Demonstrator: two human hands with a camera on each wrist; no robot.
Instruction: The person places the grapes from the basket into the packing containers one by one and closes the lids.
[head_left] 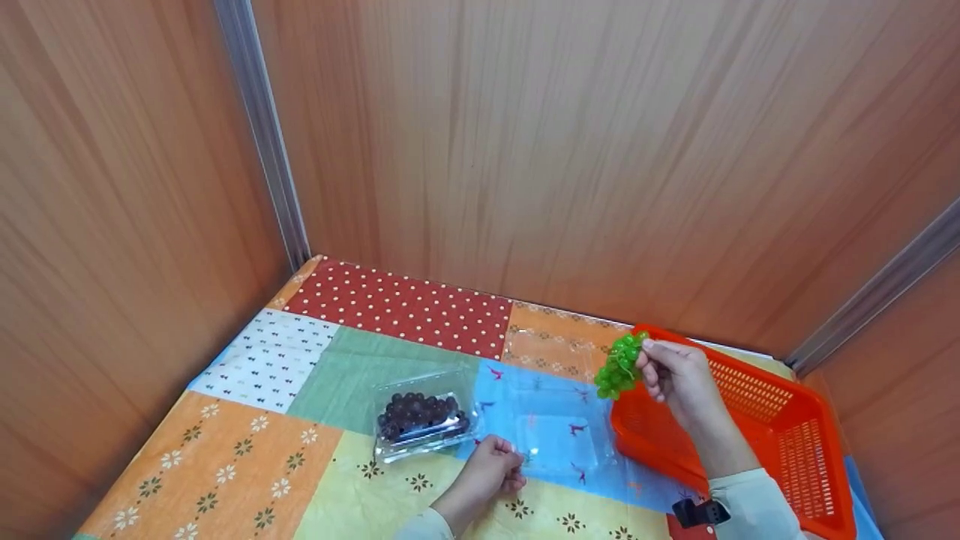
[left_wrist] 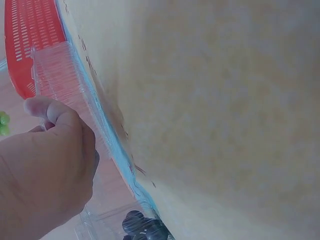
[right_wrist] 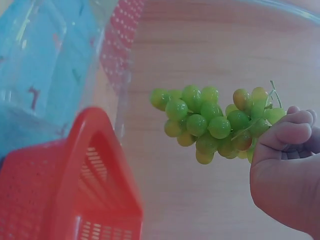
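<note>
My right hand (head_left: 679,379) pinches a bunch of green grapes (head_left: 621,367) by its stem end, above the left rim of an orange-red basket (head_left: 814,442). In the right wrist view the green grapes (right_wrist: 207,122) hang sideways from the fingertips, some tinged reddish. An open clear plastic box (head_left: 562,442) lies on the blue patch of cloth, its lid folded back. The left hand (head_left: 491,466) holds the near left edge of this box between thumb and fingers. To its left, dark purple grapes (head_left: 420,414) sit in a second clear plastic box (head_left: 390,451).
A patchwork tablecloth (head_left: 240,465) covers the table. Wood-grain panels (head_left: 525,150) with metal corner posts (head_left: 262,127) stand around the left, back and right sides. The basket's slotted walls rise on the right, close beside the open box.
</note>
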